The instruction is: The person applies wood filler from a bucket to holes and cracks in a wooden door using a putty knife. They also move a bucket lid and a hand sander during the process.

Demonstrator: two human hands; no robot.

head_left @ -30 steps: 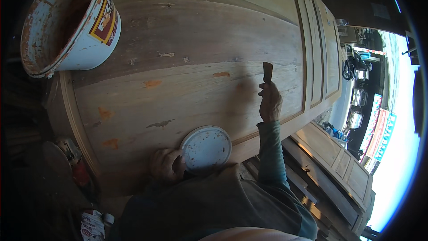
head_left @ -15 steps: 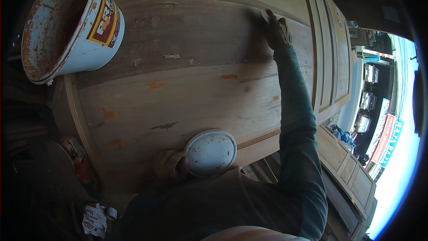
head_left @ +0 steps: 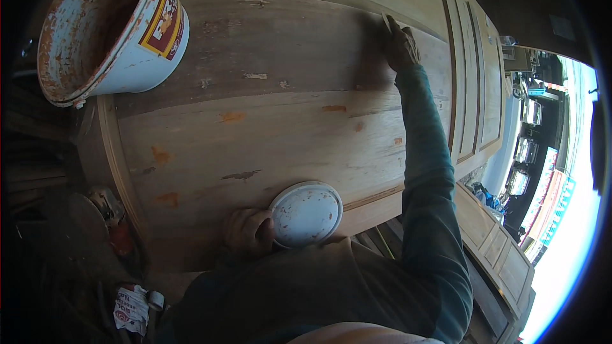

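Observation:
My right hand [head_left: 401, 48] stretches to the far part of a wide wooden panel [head_left: 299, 134]. Its fingers are closed on a small putty knife [head_left: 386, 20]; only a thin pale edge of it shows, close to the wood. My left hand [head_left: 247, 232] is low in the middle, its fingers curled at the rim of a round white lid [head_left: 307, 215] flecked with reddish-brown putty. Orange-brown patches [head_left: 231, 116] and a few torn or rough spots [head_left: 256, 76] mark the panel's surface.
A white bucket [head_left: 156, 57], smeared reddish brown inside, stands on the panel at the far left. Panelled doors [head_left: 475, 76] lie to the right. A tool with a round dark disc [head_left: 89, 216] and a white printed packet [head_left: 131, 309] are at the lower left.
My right hand has turned slightly, so the putty knife shows a narrower edge. The left hand and lid keep their hold, while the whole view has shifted a little.

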